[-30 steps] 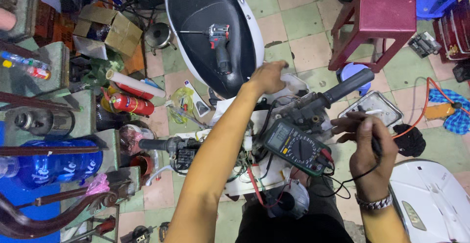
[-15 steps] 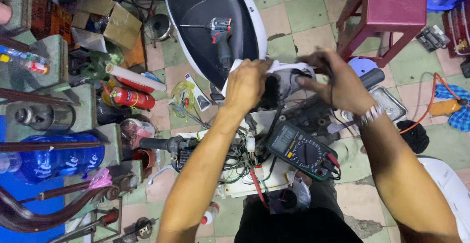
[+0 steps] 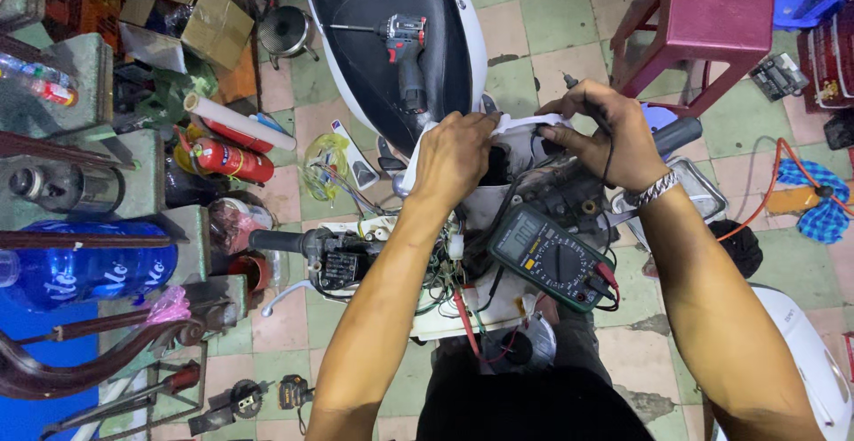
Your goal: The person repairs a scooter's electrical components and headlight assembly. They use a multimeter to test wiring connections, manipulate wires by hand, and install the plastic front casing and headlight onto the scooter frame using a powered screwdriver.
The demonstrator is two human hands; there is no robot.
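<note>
Since both hands meet on it, the white plastic panel [image 3: 525,124] is the thing to watch: it sits just above the middle of the frame, right below the tip of the black scooter seat [image 3: 391,41], and its long axis runs roughly left to right across the picture. The left hand [image 3: 454,158] has its fingers curled closed over the panel's left end, and the right hand [image 3: 598,134] pinches the right end, thumb underneath, with a thin black lead trailing down from that grip. So the panel spans between the two, neither hand nearer really. Just below sits a multimeter [image 3: 551,257] on the stripped handlebar area, wires [image 3: 449,281] spilling out beside it. A cordless drill [image 3: 405,41] lies on the seat, and a maroon stool [image 3: 712,23] stands upper right.
</note>
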